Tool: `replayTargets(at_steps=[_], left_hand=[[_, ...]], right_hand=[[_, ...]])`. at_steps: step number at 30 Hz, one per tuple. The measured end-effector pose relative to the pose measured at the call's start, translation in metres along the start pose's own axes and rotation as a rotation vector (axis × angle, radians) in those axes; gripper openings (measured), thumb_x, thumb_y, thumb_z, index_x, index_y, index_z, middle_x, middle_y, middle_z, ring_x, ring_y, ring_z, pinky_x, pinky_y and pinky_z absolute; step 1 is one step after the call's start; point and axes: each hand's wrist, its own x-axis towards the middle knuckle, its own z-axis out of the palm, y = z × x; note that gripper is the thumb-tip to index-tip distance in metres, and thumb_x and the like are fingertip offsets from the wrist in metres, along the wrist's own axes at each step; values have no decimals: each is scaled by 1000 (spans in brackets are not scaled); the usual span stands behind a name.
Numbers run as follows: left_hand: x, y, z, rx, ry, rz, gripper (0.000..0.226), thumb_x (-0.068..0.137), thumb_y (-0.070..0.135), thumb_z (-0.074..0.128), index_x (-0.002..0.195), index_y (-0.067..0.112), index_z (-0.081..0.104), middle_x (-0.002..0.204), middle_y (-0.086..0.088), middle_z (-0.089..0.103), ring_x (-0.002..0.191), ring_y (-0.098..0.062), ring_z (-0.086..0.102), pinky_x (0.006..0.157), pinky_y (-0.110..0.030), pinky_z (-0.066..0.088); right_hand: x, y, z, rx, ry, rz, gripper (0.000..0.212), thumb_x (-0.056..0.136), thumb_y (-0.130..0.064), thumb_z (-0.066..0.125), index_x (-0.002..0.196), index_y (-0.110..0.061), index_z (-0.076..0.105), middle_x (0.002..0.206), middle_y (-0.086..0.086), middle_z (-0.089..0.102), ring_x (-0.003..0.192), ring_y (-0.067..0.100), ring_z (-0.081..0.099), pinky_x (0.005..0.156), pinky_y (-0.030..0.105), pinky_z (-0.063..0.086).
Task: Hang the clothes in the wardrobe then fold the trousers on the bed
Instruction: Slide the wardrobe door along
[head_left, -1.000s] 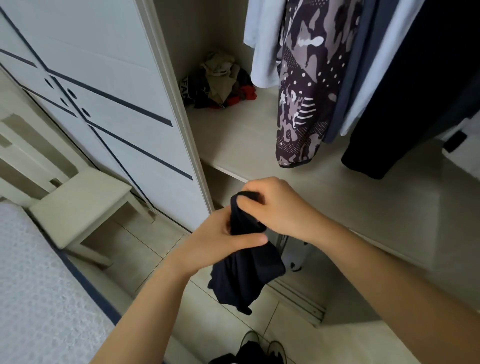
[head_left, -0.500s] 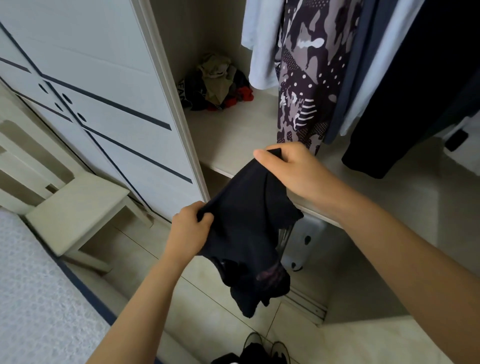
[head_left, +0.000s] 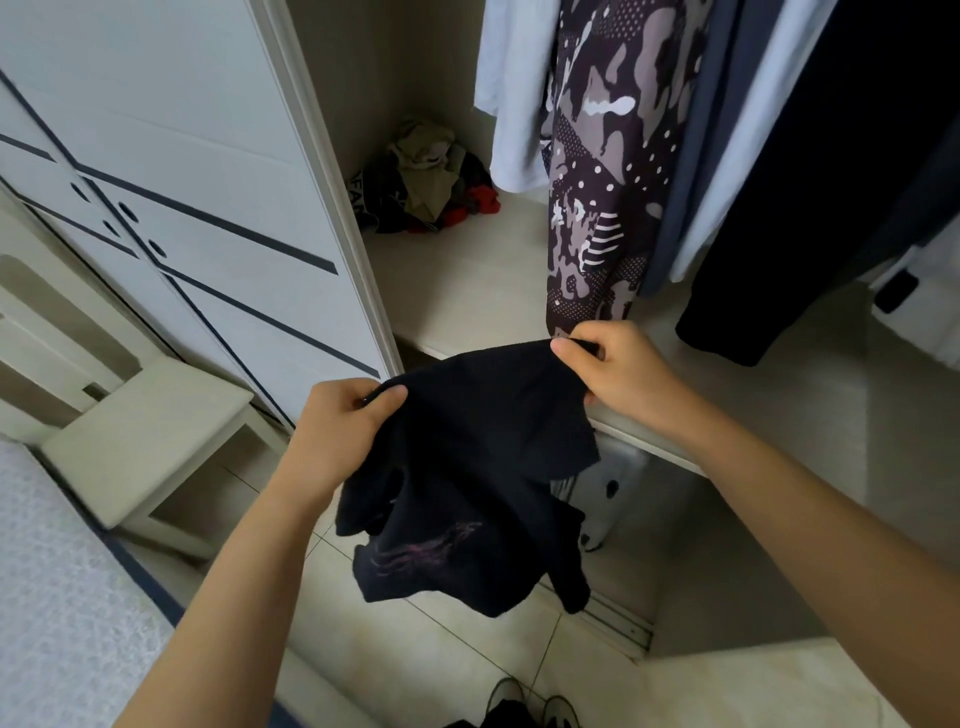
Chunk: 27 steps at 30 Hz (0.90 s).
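Note:
A black garment (head_left: 478, 467) with a faint pink print hangs between my hands in front of the open wardrobe. My left hand (head_left: 337, 431) grips its left top edge and my right hand (head_left: 618, 371) pinches its right top edge, slightly higher. The cloth is stretched between them and its lower part droops toward the floor. Several clothes hang in the wardrobe above: a white one (head_left: 514, 93), a camouflage-patterned one (head_left: 602, 171) and a black one (head_left: 810, 197). The wardrobe shelf (head_left: 467, 296) lies just behind the garment.
A heap of crumpled clothes (head_left: 426, 182) sits in the shelf's back corner. The white sliding door (head_left: 182, 182) stands at left, with a pale chair (head_left: 140, 441) below it and the bed's edge (head_left: 57, 597) at lower left. Shoes (head_left: 530, 706) show at bottom.
My hands have pulled apart, spreading the bunched black garment out wide. The right hand rose toward the shelf edge, the left moved left.

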Motion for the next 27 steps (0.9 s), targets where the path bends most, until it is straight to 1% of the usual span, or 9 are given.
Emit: replayTargets(at_steps=[4, 7, 9, 11, 14, 17, 23, 25, 27], left_hand=[[0, 16, 1, -236, -57, -51, 34, 94, 24, 65, 72, -2, 61, 60, -5, 56, 54, -15, 51, 50, -21, 43], [0, 28, 2, -377, -66, -85, 30, 94, 20, 65, 69, 2, 63, 57, -2, 59, 50, -12, 55, 47, -19, 46], [2, 35, 2, -436, -74, -101, 24, 93, 20, 65, 77, 2, 68, 63, -4, 66, 54, -13, 62, 50, -22, 51], [6, 40, 2, -477, -92, -123, 21, 93, 19, 66, 80, 2, 68, 69, -7, 68, 58, -16, 65, 54, -25, 54], [13, 46, 3, -500, -79, -150, 24, 92, 20, 68, 75, 4, 64, 69, -13, 60, 59, -23, 58, 55, -27, 52], [18, 55, 5, -507, -74, -167, 33, 92, 20, 67, 64, 9, 55, 54, -6, 50, 47, -17, 48, 46, -21, 45], [26, 60, 4, -508, -106, -119, 32, 92, 18, 68, 65, 6, 56, 63, -11, 58, 54, -20, 57, 49, -24, 53], [27, 59, 5, -488, -100, -112, 25, 92, 19, 68, 74, 3, 59, 77, -19, 63, 67, -27, 63, 57, -27, 58], [29, 56, 5, -484, -89, -112, 23, 92, 20, 68, 80, 1, 62, 83, -24, 66, 71, -28, 68, 62, -30, 61]], right_hand=[[-1, 8, 6, -149, -8, -6, 35, 94, -22, 60, 65, -4, 51, 58, -2, 44, 53, 7, 41, 56, 28, 37], [-12, 5, 13, -350, -36, -35, 8, 92, -15, 61, 96, -9, 64, 93, 2, 63, 84, 18, 59, 76, 39, 52], [-24, -3, 24, -602, 63, -238, 26, 83, 0, 63, 107, -8, 62, 104, 6, 58, 91, 26, 57, 72, 44, 52], [-39, -18, 38, -673, 138, -575, 29, 73, 7, 62, 98, -7, 64, 96, 9, 58, 88, 30, 55, 67, 42, 49], [-55, -32, 63, -679, 38, -1001, 18, 86, -1, 55, 97, -8, 67, 96, 9, 62, 95, 28, 55, 79, 36, 45], [-50, -27, 84, -703, -31, -1235, 19, 95, -1, 50, 91, -10, 67, 93, 6, 63, 95, 24, 56, 83, 33, 44], [-23, -8, 98, -1198, -172, -1223, 26, 93, -15, 53, 115, -16, 67, 128, 6, 61, 136, 28, 41, 111, 51, 29], [-16, -13, 88, -1295, -189, -1183, 25, 90, -12, 49, 99, -19, 72, 114, 4, 67, 128, 28, 48, 109, 53, 31], [-11, -20, 79, -1212, -133, -1171, 32, 87, 1, 42, 83, -16, 70, 86, 3, 65, 102, 28, 59, 106, 53, 33]])
